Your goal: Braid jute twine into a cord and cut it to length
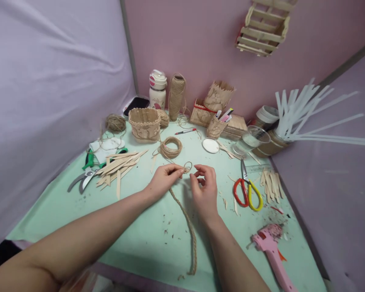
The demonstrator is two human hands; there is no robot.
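Observation:
My left hand (pixel 167 178) pinches brown twine between thumb and fingers, at one end of a braided cord. A small twine loop (pixel 187 165) stands up from its fingertips. Below that hand, the braided twine cord (pixel 187 221) hangs down across the table toward the front edge, its far end frayed. Just right of the loop is my right hand (pixel 204 186), fingers curled and apart from the thumb, with nothing visible between them. A coil of twine (pixel 170 147) lies right behind my left hand.
Scissors (pixel 247 188) and a pink glue gun (pixel 272 247) lie on the right. Wooden sticks (pixel 118 166) and pruning shears (pixel 85 178) are on the left. Behind stand a wooden basket (pixel 144 125), a twine spool (pixel 177 97), a bottle (pixel 157 91) and a clear cup (pixel 251 140) with liquid.

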